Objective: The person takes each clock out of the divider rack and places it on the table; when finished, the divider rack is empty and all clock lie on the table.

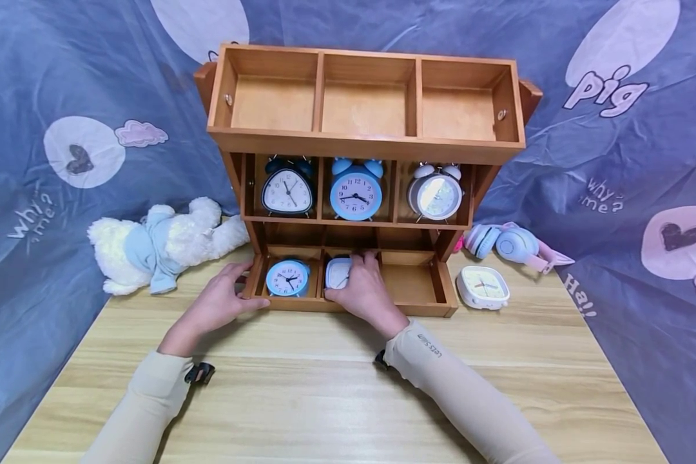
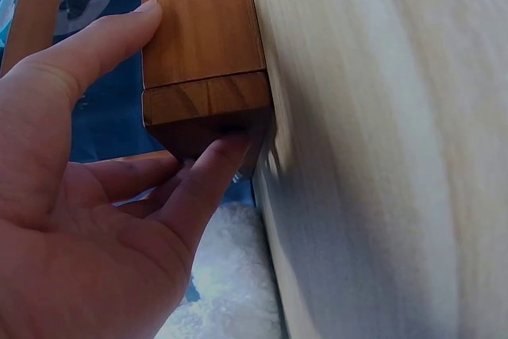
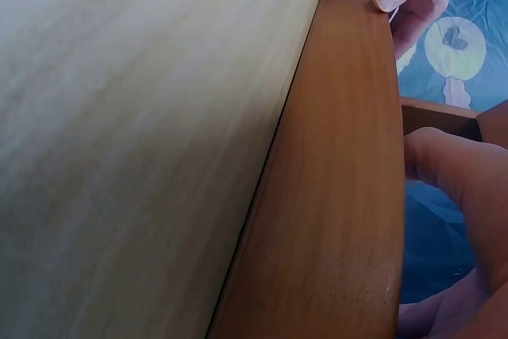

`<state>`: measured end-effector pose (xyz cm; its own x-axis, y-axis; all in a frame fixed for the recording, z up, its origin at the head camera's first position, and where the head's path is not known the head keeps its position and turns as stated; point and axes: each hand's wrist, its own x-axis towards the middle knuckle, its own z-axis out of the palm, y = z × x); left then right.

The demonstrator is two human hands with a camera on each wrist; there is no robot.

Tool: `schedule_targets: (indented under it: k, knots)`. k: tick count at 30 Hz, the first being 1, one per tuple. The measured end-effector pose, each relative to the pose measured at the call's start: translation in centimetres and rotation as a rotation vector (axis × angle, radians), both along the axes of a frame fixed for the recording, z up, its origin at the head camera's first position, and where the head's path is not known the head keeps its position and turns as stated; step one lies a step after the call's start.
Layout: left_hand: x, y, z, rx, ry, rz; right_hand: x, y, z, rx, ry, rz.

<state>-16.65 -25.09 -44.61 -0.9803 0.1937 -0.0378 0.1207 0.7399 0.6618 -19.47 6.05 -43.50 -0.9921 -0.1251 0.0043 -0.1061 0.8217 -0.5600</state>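
Note:
A three-tier wooden display shelf (image 1: 365, 143) stands on the table, each tier split into three compartments. My left hand (image 1: 223, 298) grips the left end of its bottom tier; in the left wrist view the thumb lies on the front board (image 2: 202, 21) and the fingers reach round the end. With my right hand (image 1: 368, 290) I hold a small square alarm clock (image 1: 338, 272) in the middle bottom compartment, partly covering its face. A round blue alarm clock (image 1: 287, 278) sits in the bottom left compartment. The bottom right compartment (image 1: 412, 283) holds nothing.
Three twin-bell clocks, dark (image 1: 288, 191), blue (image 1: 356, 193) and white (image 1: 437, 195), fill the middle tier. Right of the shelf are a white square clock (image 1: 483, 287) and headphones (image 1: 513, 245). A white plush toy (image 1: 168, 240) lies left. Blue cloth (image 1: 93, 77) hangs behind.

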Motion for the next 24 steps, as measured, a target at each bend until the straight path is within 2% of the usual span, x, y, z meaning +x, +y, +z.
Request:
schedule_targets:
  k: [16,24]
  knots:
    - [0.0,0.0,0.1,-0.002,0.001,0.001,0.5,0.6,1.3,-0.037,0.101,0.014]
    - [0.0,0.0,-0.1,-0.002,0.010,-0.001,0.9,1.4,2.2,-0.065,0.110,0.010]
